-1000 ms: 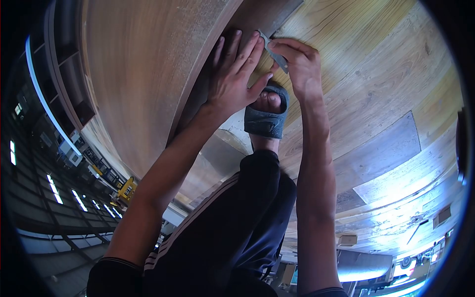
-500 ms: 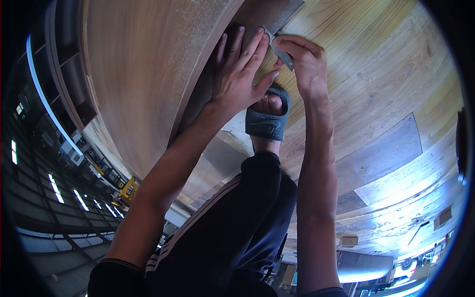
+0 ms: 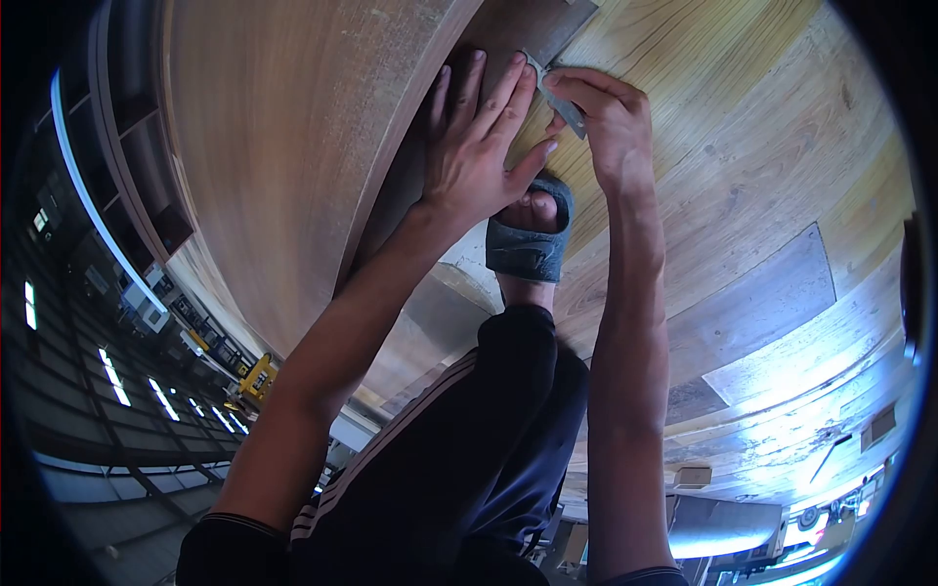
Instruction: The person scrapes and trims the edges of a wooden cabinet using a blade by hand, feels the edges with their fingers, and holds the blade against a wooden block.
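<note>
Slightly rightward in view, the right hand (image 3: 608, 117) had shifted, pinching the grey strip (image 3: 569, 112) above the wood-grain surface (image 3: 733, 146); the left hand (image 3: 474, 166) had followed, fingers spread on the dark board (image 3: 532, 24), fingertips at the strip's upper end.

Floor (image 3: 723, 176): I see wood-grained boards, yellowish toward 1 o'clock, glaring blue-white toward 4.
Slipper (image 3: 525, 256): resting on the boards just off my view's centre, toward 1 o'clock, a foot (image 3: 540, 211) inside.
Grey rectangle (image 3: 757, 303): at 3 o'clock; I can't tell whether it's laid on top or set in.
Small box (image 3: 692, 478): toward 4 o'clock.
Dark stick (image 3: 830, 459): farther out, also near 4.
</note>
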{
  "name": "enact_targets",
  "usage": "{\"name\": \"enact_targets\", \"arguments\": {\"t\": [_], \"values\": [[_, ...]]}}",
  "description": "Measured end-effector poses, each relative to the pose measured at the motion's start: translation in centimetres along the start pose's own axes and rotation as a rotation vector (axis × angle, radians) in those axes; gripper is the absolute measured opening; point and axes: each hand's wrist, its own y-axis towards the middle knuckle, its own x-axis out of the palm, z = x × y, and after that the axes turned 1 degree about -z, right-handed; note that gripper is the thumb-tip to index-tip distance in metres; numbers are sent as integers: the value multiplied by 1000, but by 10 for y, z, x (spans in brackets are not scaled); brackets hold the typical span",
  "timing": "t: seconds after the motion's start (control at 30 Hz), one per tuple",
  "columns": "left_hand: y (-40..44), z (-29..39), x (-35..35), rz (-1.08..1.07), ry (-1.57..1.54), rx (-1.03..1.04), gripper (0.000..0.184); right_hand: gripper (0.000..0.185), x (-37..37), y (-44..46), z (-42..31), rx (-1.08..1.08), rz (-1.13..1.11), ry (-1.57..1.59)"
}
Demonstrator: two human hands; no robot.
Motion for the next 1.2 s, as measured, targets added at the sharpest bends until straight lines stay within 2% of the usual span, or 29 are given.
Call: {"name": "enact_targets", "arguments": {"t": [0.1, 0.83, 1.0, 1.1, 1.2], "values": [[5, 2, 1, 17, -8, 9, 82, 24, -2, 1, -5, -8, -5, -4], [15, 4, 7, 35, -9, 0, 79, 25, -9, 7, -13, -36, -7, -32], [18, 5, 8, 34, -7, -1, 79, 26, -11, 10, -12, -96, -29, -63], [21, 6, 10, 46, -10, 2, 80, 26, -11, 11, -17, -20, 5, -19], [23, 7, 11, 50, -15, 0, 80, 26, -13, 12, -21, -51, 13, -53]]}}
